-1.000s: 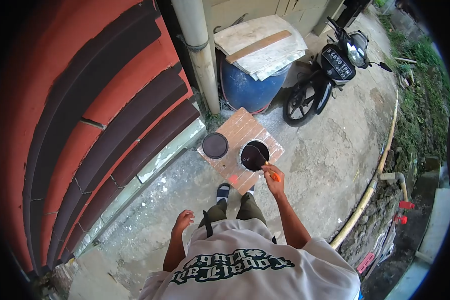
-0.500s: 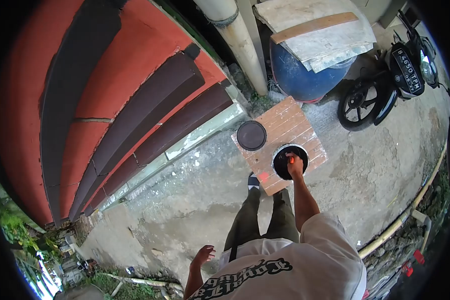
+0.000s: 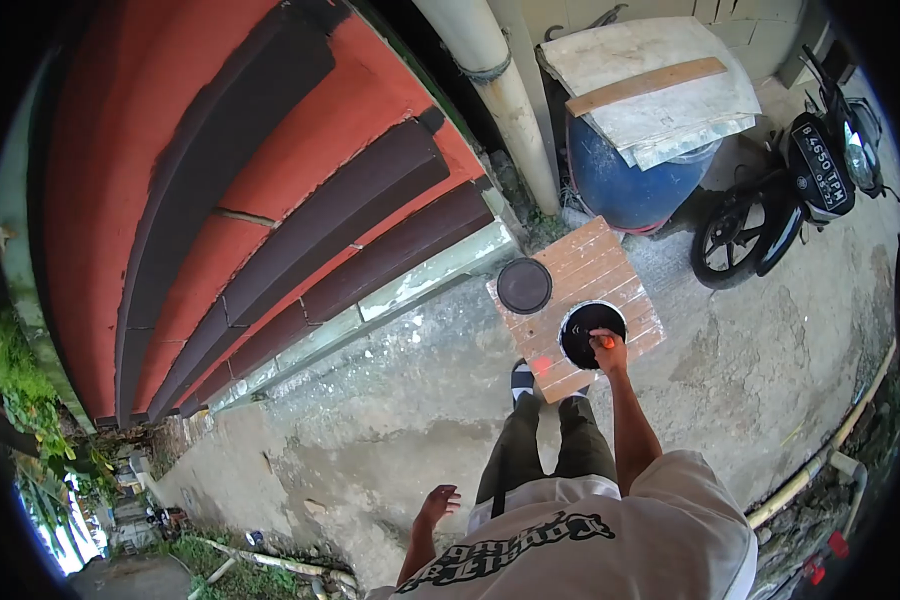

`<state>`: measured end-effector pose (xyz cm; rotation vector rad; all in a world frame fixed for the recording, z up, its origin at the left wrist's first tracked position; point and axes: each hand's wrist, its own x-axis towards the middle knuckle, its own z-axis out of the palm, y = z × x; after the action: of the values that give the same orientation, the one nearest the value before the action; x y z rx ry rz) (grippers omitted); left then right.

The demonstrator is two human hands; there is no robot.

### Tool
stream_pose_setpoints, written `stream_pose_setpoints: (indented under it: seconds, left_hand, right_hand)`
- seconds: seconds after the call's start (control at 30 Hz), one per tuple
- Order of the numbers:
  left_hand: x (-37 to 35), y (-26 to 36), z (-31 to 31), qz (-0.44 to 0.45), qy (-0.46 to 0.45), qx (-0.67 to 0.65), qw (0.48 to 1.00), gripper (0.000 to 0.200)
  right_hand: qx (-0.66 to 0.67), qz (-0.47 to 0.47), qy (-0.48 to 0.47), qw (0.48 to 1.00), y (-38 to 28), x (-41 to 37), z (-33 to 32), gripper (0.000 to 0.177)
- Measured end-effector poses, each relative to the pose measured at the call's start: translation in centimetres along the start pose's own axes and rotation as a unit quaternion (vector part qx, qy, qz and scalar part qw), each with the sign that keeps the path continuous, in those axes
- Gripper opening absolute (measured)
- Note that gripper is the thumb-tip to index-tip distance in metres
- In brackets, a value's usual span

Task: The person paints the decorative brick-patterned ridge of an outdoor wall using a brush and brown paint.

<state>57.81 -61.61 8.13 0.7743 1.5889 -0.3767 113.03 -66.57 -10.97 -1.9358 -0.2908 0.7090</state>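
My right hand (image 3: 612,356) is closed around the orange handle of what looks like a paintbrush (image 3: 608,342), over the near right side of an open bucket of dark paint (image 3: 577,333). The brush's lower end is hidden by the hand and the dark paint. Under the bucket is a tiled or slatted brown board (image 3: 605,262), spotted with pale paint. A round dark lid (image 3: 524,286) lies on the board, left of the bucket. My left hand (image 3: 438,504) hangs low at my side, fingers loosely apart, holding nothing.
Curved steps (image 3: 340,205), painted dark brown and red, rise on the left. Beyond the board stand a blue barrel (image 3: 630,185) covered by pale sheets, and a pale pipe (image 3: 510,110). A parked motorcycle (image 3: 805,185) is at right. Rough concrete (image 3: 370,450) lies underfoot.
The camera view has shifted, so the scene sits further right and lower. My right hand has moved slightly toward the bucket's near right rim, exposing more dark paint. My left hand stays low.
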Motion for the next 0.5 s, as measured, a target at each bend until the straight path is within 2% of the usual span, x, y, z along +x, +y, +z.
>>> stream_pose_setpoints:
  seconds: [0.1, 0.2, 0.5]
  left_hand:
    - [1.6, -0.3, 0.5, 0.026, 0.003, 0.009, 1.0, 0.036]
    - [2.3, -1.2, 0.7, 0.049, 0.011, -0.001, 0.999, 0.039]
    - [2.2, -3.5, 0.4, 0.071, 0.035, -0.068, 0.995, 0.036]
  right_hand:
    - [0.153, 0.068, 0.009, 0.986, -4.0, -3.2, -3.0, 0.018]
    - [0.228, 0.07, -0.023, 0.971, -5.9, -5.4, -5.7, 0.021]
    - [0.326, 0.038, -0.048, 0.943, -14.0, -9.4, -9.0, 0.017]
